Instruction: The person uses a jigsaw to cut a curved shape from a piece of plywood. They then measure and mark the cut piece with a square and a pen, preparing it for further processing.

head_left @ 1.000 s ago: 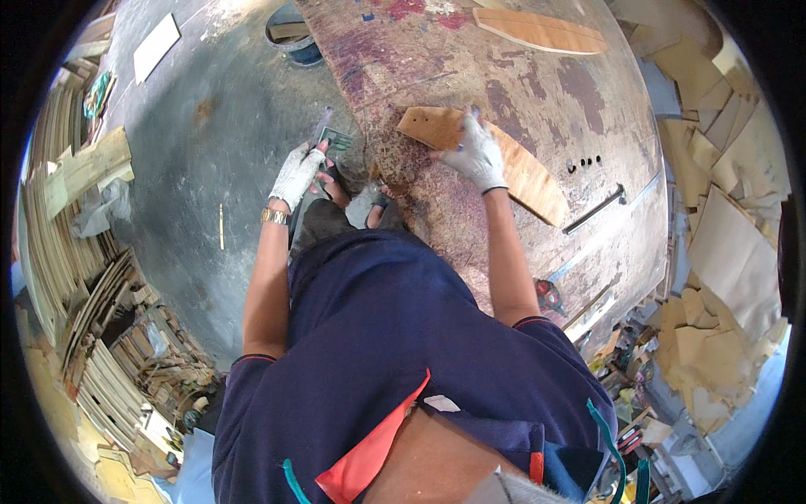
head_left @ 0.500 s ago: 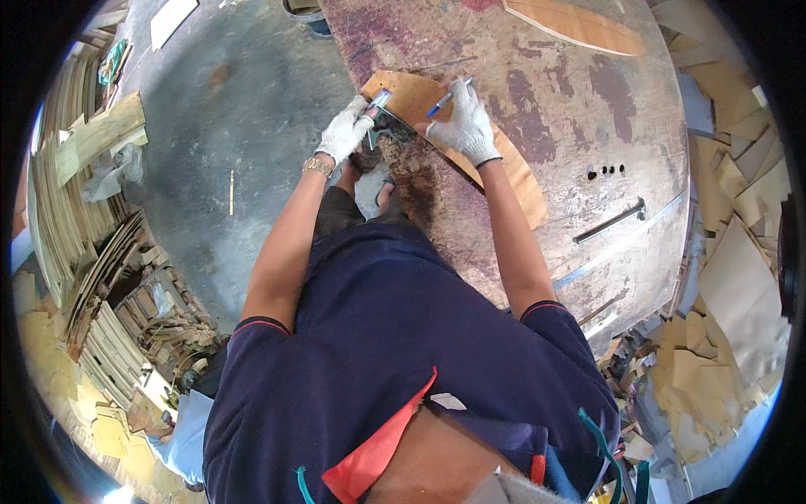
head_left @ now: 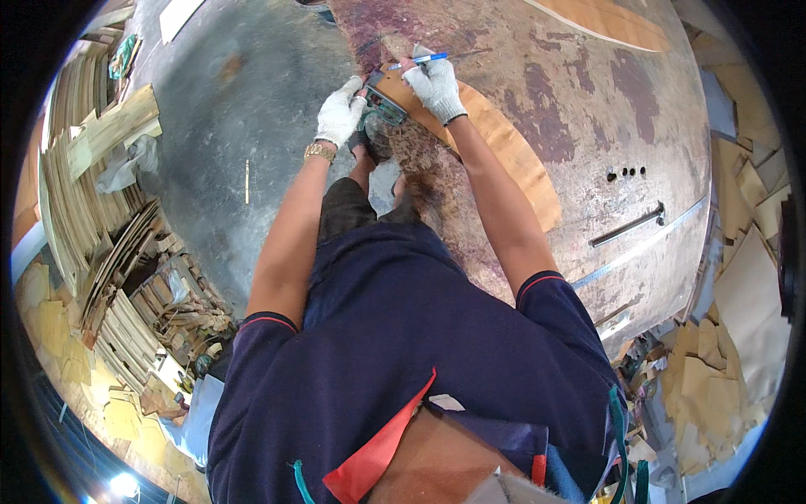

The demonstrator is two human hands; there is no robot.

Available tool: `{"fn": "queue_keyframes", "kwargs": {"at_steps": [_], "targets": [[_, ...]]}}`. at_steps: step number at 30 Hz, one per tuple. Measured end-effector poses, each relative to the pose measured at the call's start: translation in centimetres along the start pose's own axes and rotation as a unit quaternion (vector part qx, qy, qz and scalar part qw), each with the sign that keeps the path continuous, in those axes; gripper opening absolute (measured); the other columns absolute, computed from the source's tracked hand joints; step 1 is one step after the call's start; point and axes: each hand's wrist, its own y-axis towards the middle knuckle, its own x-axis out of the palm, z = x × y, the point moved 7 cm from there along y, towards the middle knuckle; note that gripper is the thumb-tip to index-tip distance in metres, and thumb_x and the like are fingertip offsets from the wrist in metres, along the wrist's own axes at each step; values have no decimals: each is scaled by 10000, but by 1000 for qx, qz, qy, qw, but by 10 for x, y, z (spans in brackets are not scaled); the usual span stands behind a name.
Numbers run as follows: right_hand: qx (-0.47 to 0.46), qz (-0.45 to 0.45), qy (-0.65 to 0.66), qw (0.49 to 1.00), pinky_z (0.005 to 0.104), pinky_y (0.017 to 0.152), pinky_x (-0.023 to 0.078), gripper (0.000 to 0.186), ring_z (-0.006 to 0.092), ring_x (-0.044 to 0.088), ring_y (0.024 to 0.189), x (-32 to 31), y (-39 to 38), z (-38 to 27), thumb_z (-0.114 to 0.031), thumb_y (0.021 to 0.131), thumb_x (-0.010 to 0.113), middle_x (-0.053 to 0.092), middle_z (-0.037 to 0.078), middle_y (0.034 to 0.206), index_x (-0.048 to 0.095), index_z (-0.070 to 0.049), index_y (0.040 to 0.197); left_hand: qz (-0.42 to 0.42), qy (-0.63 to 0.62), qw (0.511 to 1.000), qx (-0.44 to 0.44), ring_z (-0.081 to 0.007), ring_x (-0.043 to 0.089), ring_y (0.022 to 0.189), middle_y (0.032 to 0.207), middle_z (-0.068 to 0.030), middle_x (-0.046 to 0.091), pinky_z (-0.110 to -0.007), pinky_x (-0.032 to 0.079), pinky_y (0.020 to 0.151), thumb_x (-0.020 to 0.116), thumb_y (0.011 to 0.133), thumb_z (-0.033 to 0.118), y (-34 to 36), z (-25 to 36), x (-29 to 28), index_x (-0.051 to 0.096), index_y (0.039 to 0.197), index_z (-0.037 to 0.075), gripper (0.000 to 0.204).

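A curved wooden board (head_left: 508,155) lies on the worn worktable (head_left: 537,92), its narrow end toward my left side. My left hand (head_left: 339,115), in a white knit glove, is closed on a small metal frame-like piece (head_left: 387,107) against that end; the exact shape of the piece is partly hidden. Above the same end my right hand (head_left: 437,91), also gloved, grips a blue-and-white pen (head_left: 432,58). The pen slants with one tip down near the board's end. Whether that tip touches the wood I cannot tell.
Another curved wooden panel (head_left: 609,23) lies at the table's far right. The tabletop has a long dark slot (head_left: 626,225) and several round holes. Stacked wood strips (head_left: 75,185) line the left, and board scraps (head_left: 701,378) lie at the right. A thin stick (head_left: 247,181) rests on the dark floor.
My right hand has moved up and left to the board's narrow end, turning the pen flatter. The metal piece now sits differently, angled along the board's edge. The whole view has shifted slightly.
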Motion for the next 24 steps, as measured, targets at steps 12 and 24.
{"fn": "queue_keyframes", "kwargs": {"at_steps": [12,24], "targets": [[-115,19,-155,981,320,613,537,290,154,711,646,7,-4,-16,-322,960,721,703,76,711,735,-40,1023,-1,-13,1000,-5,-389,619,1241,1351,-195,656,-446,491,1052,616,962,257,-7,16,-2,652,1336,72,419],[-134,21,-231,963,387,610,513,318,286,683,646,12,-1,-18,-387,952,707,670,134,699,735,-74,1004,2,13,1000,-21,-358,668,1194,1285,-232,689,-399,511,1013,623,976,198,-8,19,-3,640,1336,-3,412]]}}
